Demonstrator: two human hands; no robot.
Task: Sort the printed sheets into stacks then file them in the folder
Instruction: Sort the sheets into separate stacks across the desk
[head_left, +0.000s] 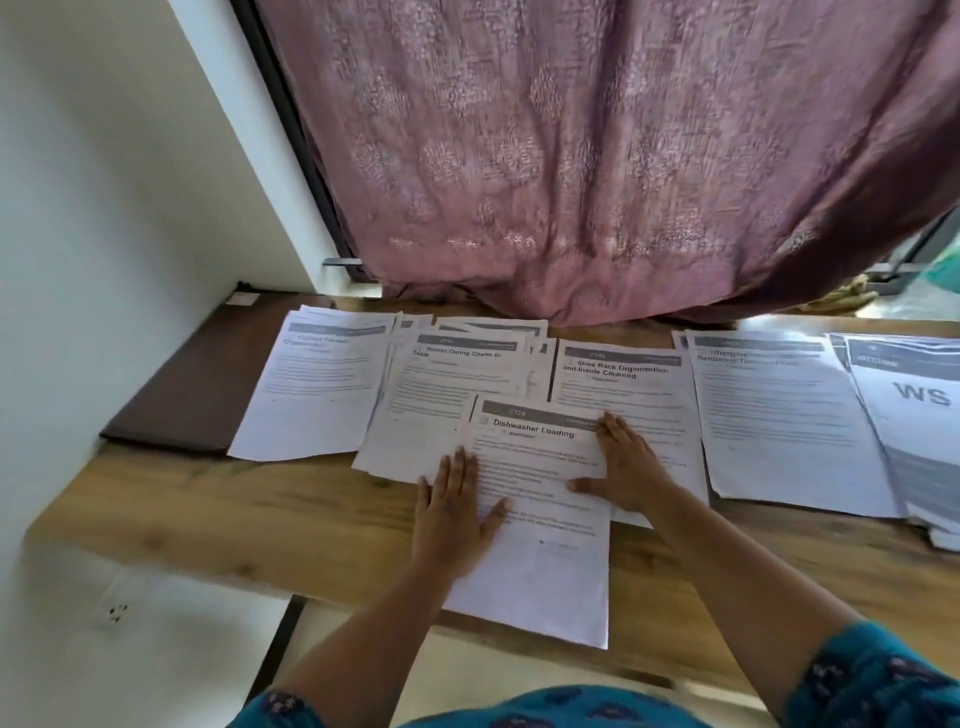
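A stack headed "Dishwasher Loading" (540, 561) lies at the front of the wooden table (208, 514), its lower end hanging over the edge. My left hand (452, 514) rests flat on its left side, and my right hand (623, 467) lies flat on its right side. Behind it, from left to right, lie other stacks: a far-left stack with a blurred heading (317, 389), "Return Dining Chairs to Table" (447, 384), "Shoe Rack Organization and Insole Cleaning" (628, 384), another with a blurred heading (779, 415), and a "WS" stack (919, 415). A dark brown folder (202, 384) lies shut at the far left.
A mauve curtain (597, 156) hangs down to the back of the table. A white wall (104, 208) closes off the left side, with a socket (115, 613) below the tabletop. The table's front edge runs just under my forearms.
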